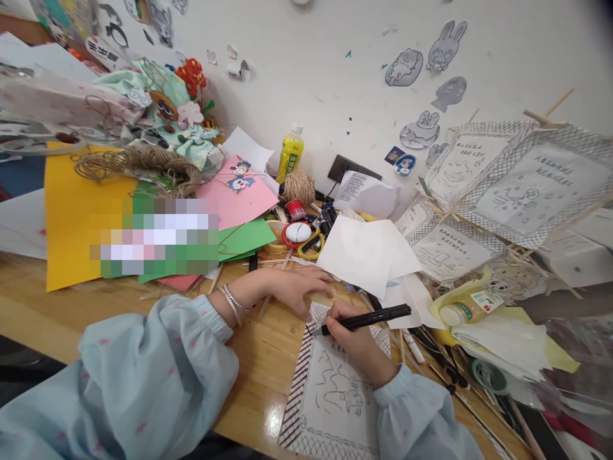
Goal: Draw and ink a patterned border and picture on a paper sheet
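Observation:
A black marker pen (pixel 371 319) is gripped in my right hand (pixel 354 345), its tip close to the upper left border of a drawn sheet of paper (pixel 325 409). Line drawings fill the middle of the sheet, and a patterned border runs round it. Dark red slanted strokes mark the left border; the bottom border has a black crosshatch. My left hand (pixel 294 289) lies flat at the sheet's top edge, fingers spread, with a beaded bracelet (pixel 234 298) on the wrist. My right hand covers part of the sheet's upper right.
Blank white sheets (pixel 359 252) lie behind my hands, beside yellow-handled scissors (pixel 313 245) and a twine ball (pixel 299 186). A paper lantern frame (pixel 522 185) with sticks stands at the right. Coloured paper (pixel 81 223) and a twine bundle (pixel 143 163) occupy the left. A yellow bottle (pixel 291 153) stands against the wall.

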{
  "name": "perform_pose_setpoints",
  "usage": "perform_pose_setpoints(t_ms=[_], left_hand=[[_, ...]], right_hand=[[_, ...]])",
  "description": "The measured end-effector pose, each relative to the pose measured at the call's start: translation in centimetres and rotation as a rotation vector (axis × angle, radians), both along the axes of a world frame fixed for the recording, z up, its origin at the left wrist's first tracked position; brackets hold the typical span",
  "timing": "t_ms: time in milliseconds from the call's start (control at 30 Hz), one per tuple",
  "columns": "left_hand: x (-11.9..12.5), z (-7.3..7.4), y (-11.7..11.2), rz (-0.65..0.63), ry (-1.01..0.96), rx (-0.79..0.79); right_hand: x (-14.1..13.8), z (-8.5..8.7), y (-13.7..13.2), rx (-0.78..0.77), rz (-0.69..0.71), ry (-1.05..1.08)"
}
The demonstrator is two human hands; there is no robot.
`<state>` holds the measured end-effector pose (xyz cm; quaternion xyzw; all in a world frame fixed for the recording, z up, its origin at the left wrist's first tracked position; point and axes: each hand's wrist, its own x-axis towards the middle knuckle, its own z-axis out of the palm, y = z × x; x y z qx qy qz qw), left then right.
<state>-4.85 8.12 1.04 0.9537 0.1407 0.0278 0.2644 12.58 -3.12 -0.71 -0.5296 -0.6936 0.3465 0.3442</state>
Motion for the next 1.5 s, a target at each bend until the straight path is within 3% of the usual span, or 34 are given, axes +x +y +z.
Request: perform_pose_setpoints(t_ms=[367, 700, 1500], left_hand=[[0.02, 0.1, 0.17, -0.019, 0.014, 0.011], [-0.13, 0.18, 0.0, -0.001, -0.009, -0.025], [-0.15, 0.41, -0.01, -0.005, 0.023, -0.011]], right_hand=[[-0.04, -0.04, -0.08, -0.066, -0.03, 0.079], [-0.17, -0.05, 0.25, 0.082, -0.042, -0.048], [0.12, -0.86, 0.34, -0.014, -0.069, 0.067]])
